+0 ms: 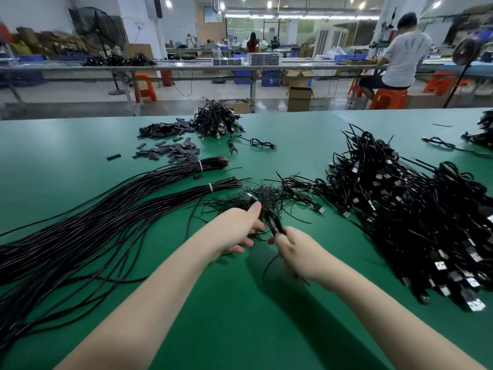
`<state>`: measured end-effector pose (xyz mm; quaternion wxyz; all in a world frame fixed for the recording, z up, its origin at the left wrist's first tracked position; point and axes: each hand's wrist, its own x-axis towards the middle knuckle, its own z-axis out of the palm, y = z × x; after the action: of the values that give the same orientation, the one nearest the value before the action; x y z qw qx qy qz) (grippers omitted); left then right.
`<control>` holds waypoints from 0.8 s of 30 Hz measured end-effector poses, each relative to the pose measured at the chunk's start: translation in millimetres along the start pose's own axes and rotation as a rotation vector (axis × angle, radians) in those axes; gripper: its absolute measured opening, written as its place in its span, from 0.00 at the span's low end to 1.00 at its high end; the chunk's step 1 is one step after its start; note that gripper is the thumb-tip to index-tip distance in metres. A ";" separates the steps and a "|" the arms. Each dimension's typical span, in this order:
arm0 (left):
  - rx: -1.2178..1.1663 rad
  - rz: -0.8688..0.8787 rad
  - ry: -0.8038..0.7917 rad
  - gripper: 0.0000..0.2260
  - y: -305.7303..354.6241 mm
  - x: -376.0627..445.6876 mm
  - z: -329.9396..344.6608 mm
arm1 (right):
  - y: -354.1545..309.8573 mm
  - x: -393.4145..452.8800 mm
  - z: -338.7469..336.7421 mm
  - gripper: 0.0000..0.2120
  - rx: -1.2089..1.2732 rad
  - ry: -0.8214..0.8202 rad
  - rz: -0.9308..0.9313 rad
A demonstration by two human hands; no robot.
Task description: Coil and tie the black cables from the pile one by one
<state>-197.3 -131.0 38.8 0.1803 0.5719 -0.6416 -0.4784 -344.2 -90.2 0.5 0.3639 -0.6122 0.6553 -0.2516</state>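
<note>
Both hands meet over the green table [240, 329], just in front of a small heap of thin black twist ties [256, 197]. My left hand [240, 228] pinches a coiled black cable [249, 200], thumb on top. My right hand [293, 252] grips the other end of that cable bundle [276, 227], with a loose thin strand hanging below it. Long straight black cables [88, 222] in two tied bunches lie at the left. A large pile of coiled, tied USB cables [416, 214] fills the right side.
Small dark sleeve pieces [170, 148] are scattered at the far left-centre, beside another heap of coiled cables [216, 121]. A single loose cable [256, 142] lies behind the ties. More cables [482, 129] sit at the far right edge. A person [400, 54] sits at a bench beyond.
</note>
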 end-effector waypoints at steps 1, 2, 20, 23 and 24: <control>0.158 0.107 0.109 0.19 -5.7 -2.2 -2.5 | 1.9 -1.2 -5.8 0.11 0.200 -0.059 0.084; 0.348 0.263 0.247 0.17 -12.1 -3.8 -4.1 | 3.2 -2.8 -12.3 0.11 0.372 -0.139 0.160; 1.081 0.926 0.299 0.06 -44.8 -12.8 24.1 | 18.0 3.0 -36.1 0.13 0.382 -0.716 0.233; 0.983 0.780 0.399 0.08 -46.8 0.8 22.0 | 24.6 21.9 -47.4 0.29 0.410 -0.544 0.271; 0.921 0.733 0.459 0.09 -49.8 7.3 18.2 | 28.0 29.3 -50.4 0.31 0.426 -0.369 0.282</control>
<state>-185.6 -124.6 -13.1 0.2008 0.4220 -0.8809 0.0746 -400.8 -121.4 4.5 0.6279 -0.4609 0.5892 -0.2149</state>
